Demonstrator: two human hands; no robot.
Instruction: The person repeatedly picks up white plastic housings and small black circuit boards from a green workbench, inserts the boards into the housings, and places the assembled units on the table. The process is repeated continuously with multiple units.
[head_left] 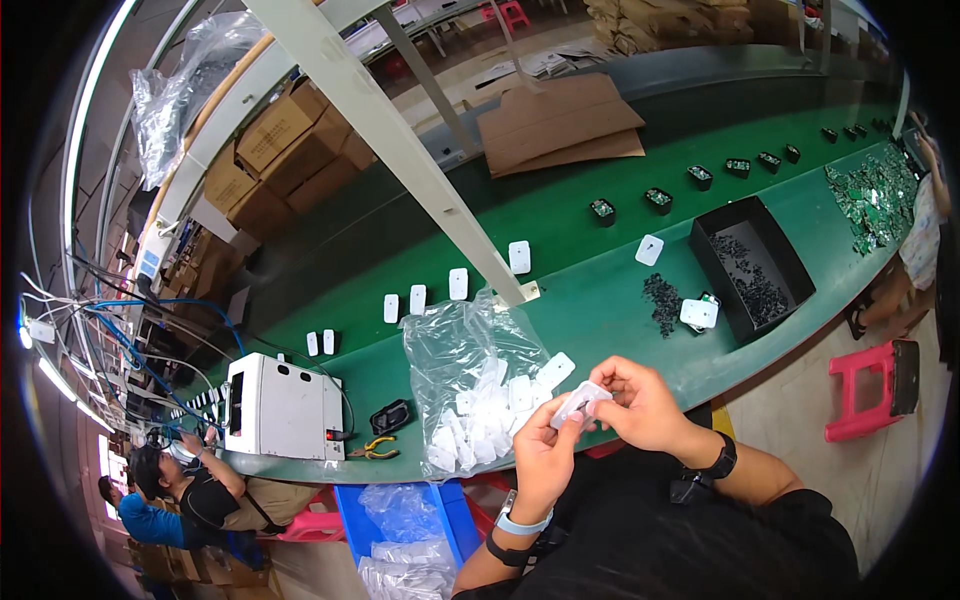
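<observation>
Cover [583, 402] of white plastic, a rounded rectangle, over the near edge of a smooth green worktop [600, 330]. Clamped on it from both sides: bare left hand [545, 455] and bare right hand [645, 408], fingertips close together, probably for steadiness and a near view. Just left, a loose heap of similar white covers [475, 440] in or on a clear, crinkled plastic bag [445, 345], seemingly kept within easy reach. Farther right, a scatter of tiny black parts [662, 303] beside an open black rectangular box [772, 245] with more inside, perhaps for quick picking. Beyond the worktop, a long darker green belt [400, 245], with black box-shaped casings [657, 200] set apart in a row. Around the room: at left, a boxy white machine [285, 410] and a co-worker in a dark top [205, 500]; at right, a red plastic stool [858, 405] on pale floor [770, 430].
</observation>
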